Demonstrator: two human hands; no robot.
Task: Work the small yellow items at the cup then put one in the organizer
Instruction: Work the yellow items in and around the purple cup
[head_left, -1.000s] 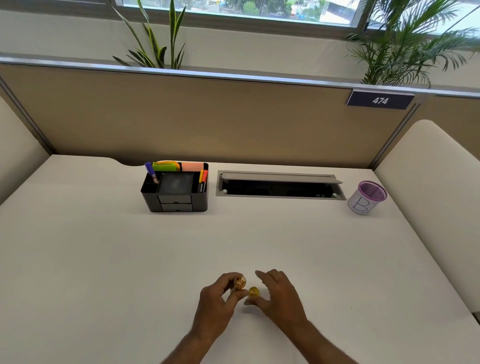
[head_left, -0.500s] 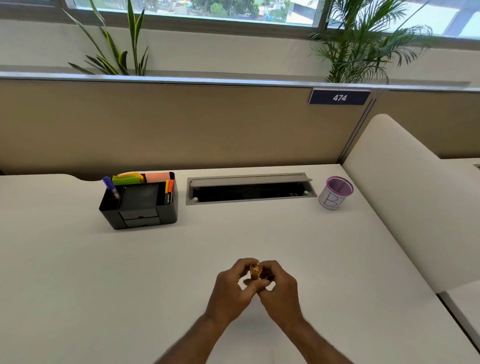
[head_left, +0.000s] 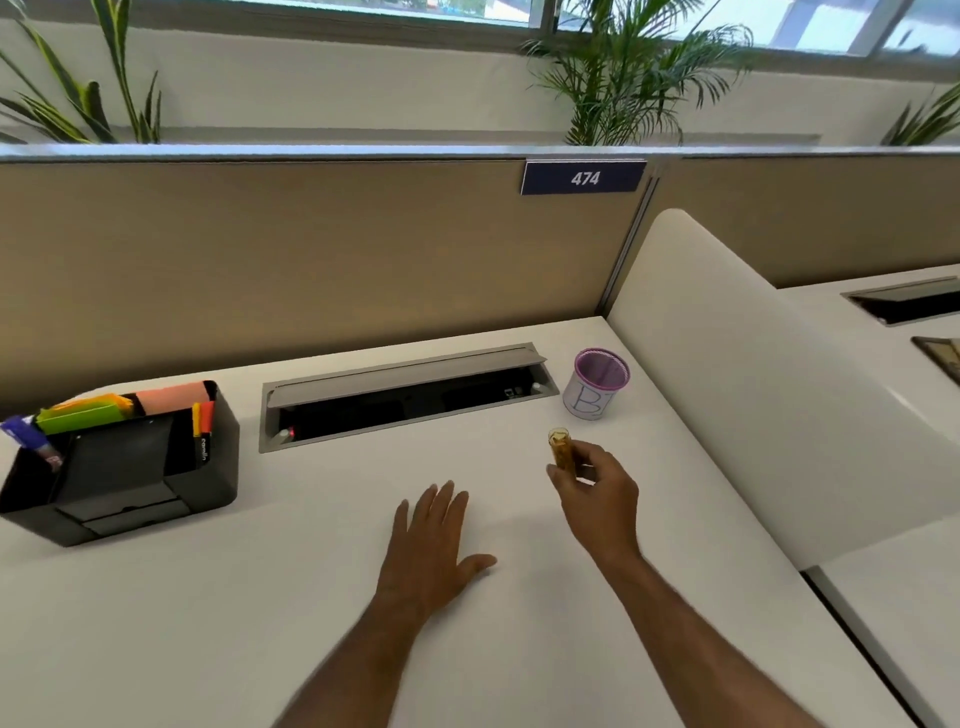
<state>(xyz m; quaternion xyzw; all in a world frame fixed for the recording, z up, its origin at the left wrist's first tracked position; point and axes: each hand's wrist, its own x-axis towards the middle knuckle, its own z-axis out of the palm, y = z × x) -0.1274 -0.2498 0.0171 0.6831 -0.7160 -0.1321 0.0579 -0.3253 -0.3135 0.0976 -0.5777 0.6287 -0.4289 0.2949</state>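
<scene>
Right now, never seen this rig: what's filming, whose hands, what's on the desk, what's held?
No machine: a head-worn camera looks down at a person's two bare hands. The left hand lies flat and empty on the white desk. The right hand pinches a small amber-yellow cylinder, upright, short of the purple mesh cup marked B. Far left stands a black desk organizer holding markers and sticky notes. Between them is a grey cable hatch, lid open.
</scene>
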